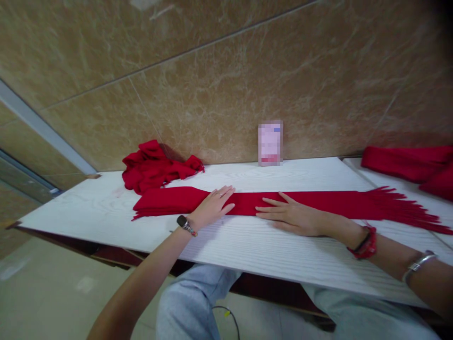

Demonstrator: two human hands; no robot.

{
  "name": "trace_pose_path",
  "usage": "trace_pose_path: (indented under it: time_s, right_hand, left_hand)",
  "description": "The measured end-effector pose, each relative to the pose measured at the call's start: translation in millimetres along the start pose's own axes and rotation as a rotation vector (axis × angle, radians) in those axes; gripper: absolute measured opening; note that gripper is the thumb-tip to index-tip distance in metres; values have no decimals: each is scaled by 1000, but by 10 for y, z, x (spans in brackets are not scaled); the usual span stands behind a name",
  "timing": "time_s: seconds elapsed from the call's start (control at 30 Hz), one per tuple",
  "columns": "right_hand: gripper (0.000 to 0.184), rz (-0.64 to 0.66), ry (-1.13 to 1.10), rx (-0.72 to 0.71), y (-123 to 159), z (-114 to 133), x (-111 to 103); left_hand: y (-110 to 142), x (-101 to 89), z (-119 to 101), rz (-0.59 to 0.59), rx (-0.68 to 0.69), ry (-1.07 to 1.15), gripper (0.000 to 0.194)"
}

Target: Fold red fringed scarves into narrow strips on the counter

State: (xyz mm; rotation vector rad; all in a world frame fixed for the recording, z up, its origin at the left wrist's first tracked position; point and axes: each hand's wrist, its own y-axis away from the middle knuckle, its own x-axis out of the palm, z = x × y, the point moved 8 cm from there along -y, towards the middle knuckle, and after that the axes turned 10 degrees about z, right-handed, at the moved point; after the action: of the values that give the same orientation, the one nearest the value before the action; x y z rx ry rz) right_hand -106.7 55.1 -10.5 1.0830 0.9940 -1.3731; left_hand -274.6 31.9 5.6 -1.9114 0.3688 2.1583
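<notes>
A red scarf (325, 203) lies lengthwise along the white table, folded into a long narrow strip. Its fringe fans out at the right end, and the left end is thicker, with layers doubled over. My left hand (212, 205) rests flat on the scarf left of its middle, fingers stretched out. On the other side of the middle, my right hand (290, 215) lies palm down with fingers spread, partly on the scarf and partly over its near edge. Neither hand grips the cloth.
A crumpled red cloth (152, 165) lies at the back left against the marble-patterned wall (226, 94). More folded red cloth (399, 163) sits at the far right. A blurred pink card or box (270, 144) leans on the wall. The white table's (240, 250) front edge is above my knees.
</notes>
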Motion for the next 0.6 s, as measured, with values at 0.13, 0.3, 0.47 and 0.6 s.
trace_pose_path:
  time_s: [0.13,0.3,0.47,0.6]
  right_hand:
    - [46,15,-19,2,47,-18,-16]
    - [48,-8,-37,82,93,-97,-64]
    - [49,-162,68,265,-19,-149,-109]
    - [48,-85,109,269,-150,-117,25]
  left_hand:
    - [-103,237,13,90,0,57,50]
    - [-52,240,43,78,-39,74,50]
    - [-56,210,3,81,-50,75,51]
    - [-60,213,16,67,-44,74,50]
